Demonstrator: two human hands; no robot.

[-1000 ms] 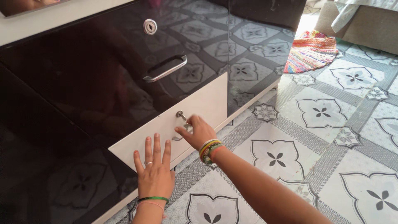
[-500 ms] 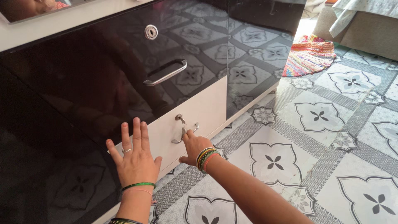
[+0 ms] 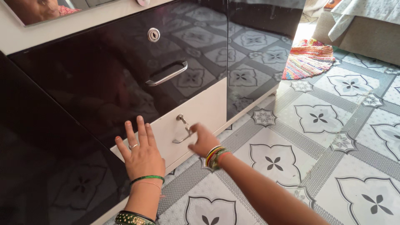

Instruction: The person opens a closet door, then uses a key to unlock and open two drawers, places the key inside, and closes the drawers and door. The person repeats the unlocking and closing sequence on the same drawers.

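**tile_fan:** So what am I looking at here, biggest stuff first?

**me:** Biggest is the glossy black cabinet [image 3: 83,96], filling the whole left side and mirroring the patterned floor tiles [image 3: 333,125]. Its upper black drawer front has a round lock [image 3: 153,34] and a silver bar handle [image 3: 167,73]. Below that sits the white drawer [image 3: 204,110], low down near the floor. A striped woven rug [image 3: 306,60] lies off at the far right by a draped piece of furniture [image 3: 366,29].

**tile_fan:** And your hands?

**me:** My left hand [image 3: 141,154] is flat, fingers spread, palm on the left end of the white drawer front with the fingertips reaching up onto the black panel. Holding nothing, just pressing (ring on one finger, green bangle at the wrist). My right hand [image 3: 204,139] is just right of the drawer's small silver handle [image 3: 183,135], fingers loosely curled. It's blurry, so I can't tell if a fingertip is touching the handle, but it isn't clamped round anything.

**tile_fan:** Key?

**me:** A little key [image 3: 181,119] sticks out of the white drawer's lock, right above that handle, just up-left of my right hand. Neither hand is on it.
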